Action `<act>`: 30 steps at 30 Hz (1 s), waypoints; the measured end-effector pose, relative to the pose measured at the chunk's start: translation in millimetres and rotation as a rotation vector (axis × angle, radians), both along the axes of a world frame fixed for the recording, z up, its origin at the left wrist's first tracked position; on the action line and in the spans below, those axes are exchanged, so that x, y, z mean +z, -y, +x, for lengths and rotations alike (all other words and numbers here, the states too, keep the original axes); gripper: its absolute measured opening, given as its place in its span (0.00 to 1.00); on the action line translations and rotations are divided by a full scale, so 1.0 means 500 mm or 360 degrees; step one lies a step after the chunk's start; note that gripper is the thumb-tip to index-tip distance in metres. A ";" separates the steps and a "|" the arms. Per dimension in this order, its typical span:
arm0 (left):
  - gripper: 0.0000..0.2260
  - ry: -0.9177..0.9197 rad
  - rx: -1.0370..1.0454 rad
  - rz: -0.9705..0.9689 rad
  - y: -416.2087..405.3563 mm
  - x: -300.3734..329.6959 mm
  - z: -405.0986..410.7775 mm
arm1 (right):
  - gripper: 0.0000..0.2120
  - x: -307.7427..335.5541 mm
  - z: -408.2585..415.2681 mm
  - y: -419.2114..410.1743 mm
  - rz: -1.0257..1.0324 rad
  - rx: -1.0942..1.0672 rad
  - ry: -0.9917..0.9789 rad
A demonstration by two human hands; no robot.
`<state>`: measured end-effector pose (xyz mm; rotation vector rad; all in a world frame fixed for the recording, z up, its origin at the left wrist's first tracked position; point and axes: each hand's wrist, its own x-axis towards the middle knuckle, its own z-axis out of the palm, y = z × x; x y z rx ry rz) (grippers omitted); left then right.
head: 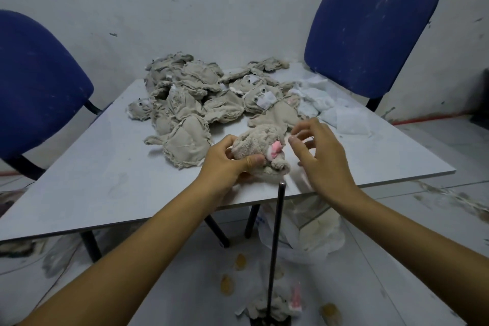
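Note:
A small beige plush toy (258, 147) with a pink patch lies near the front edge of the grey table (105, 180). My left hand (227, 164) grips its left side, thumb on top and fingers curled under. Just right of the toy, my right hand (315, 151) hovers with fingers loosely spread, thumb and forefinger close together; whether they pinch white stuffing I cannot tell. A thin dark rod (276, 241) stands upright below the toy, its tip at the table edge.
A heap of unstuffed beige toy skins (201, 95), some with googly eyes, covers the table's far half. White stuffing (325, 106) lies at the right. Two blue chairs (370, 32) stand at the far left and far right. A plastic bag of stuffing (312, 235) sits on the floor.

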<state>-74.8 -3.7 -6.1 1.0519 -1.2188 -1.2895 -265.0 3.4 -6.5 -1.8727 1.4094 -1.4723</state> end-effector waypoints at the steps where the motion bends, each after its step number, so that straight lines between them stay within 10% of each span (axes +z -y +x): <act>1: 0.23 -0.0026 0.0024 0.0014 0.001 -0.003 0.001 | 0.04 -0.002 -0.002 -0.001 -0.0215 -0.0026 -0.0173; 12: 0.19 0.0157 -0.0146 -0.0134 0.014 -0.020 -0.001 | 0.05 -0.004 -0.004 0.019 0.0196 0.0153 -0.0200; 19: 0.12 0.1426 0.0579 -0.0777 0.046 0.034 0.081 | 0.08 0.017 -0.052 0.044 0.0422 0.0159 0.0548; 24: 0.12 0.1181 0.0327 -0.0974 0.027 0.028 0.047 | 0.07 0.009 -0.045 0.053 0.0579 0.0223 0.0633; 30: 0.18 0.0300 0.0024 0.0134 0.042 0.042 0.045 | 0.20 0.031 -0.067 0.068 0.0381 0.0092 0.0806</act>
